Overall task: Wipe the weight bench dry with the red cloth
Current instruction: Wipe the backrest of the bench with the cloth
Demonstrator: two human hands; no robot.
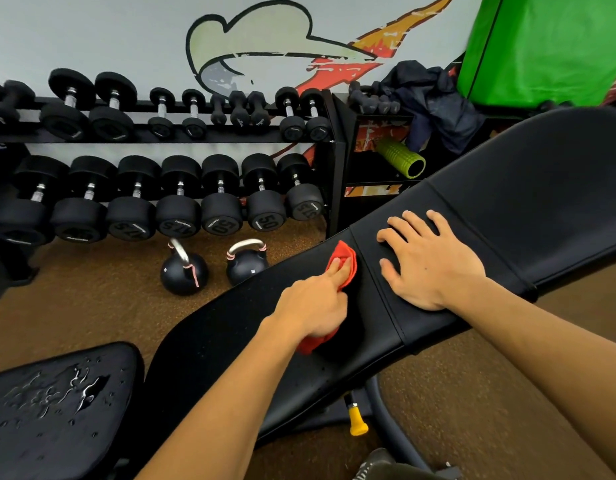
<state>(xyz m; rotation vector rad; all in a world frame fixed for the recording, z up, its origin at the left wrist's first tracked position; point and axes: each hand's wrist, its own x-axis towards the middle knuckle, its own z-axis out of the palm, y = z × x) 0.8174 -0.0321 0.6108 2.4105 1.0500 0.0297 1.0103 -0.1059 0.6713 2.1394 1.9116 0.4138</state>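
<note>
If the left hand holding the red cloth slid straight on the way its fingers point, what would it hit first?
Probably the right hand, resting flat on the black padded weight bench just beyond a seam; the left hand points up-right toward its fingertips.

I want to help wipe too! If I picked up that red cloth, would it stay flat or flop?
Probably floppy: the red cloth bunches and folds under the left hand. Likely light too: it is small, mostly hidden by that hand. It may feel damp, as water drops sit on the seat pad nearby.
</note>
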